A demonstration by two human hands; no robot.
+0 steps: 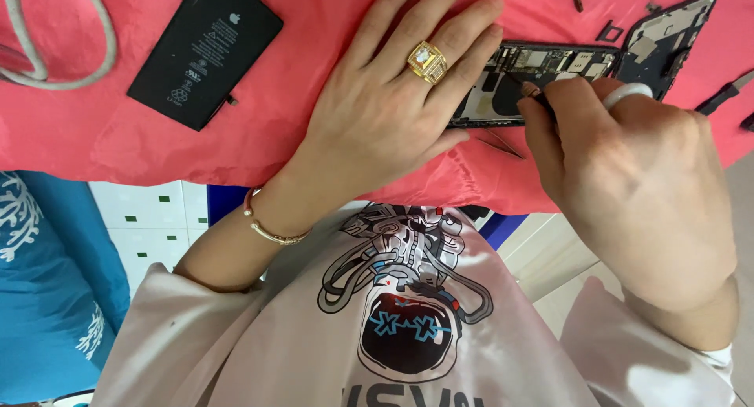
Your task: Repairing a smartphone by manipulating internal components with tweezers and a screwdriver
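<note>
Head view: left hand (pixel 385 100) lies flat, fingers spread, pressing the opened phone (pixel 542 77) on the red cloth (pixel 118 140). Right hand (pixel 636 179), just right, pinches a thin tool (pixel 528 87) into the phone's interior. A black battery (pixel 206 52) lies far left.

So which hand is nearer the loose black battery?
Left. The left hand lies flat on the open phone, right beside the battery. The right hand works a thin tool farther off, past the phone.
</note>
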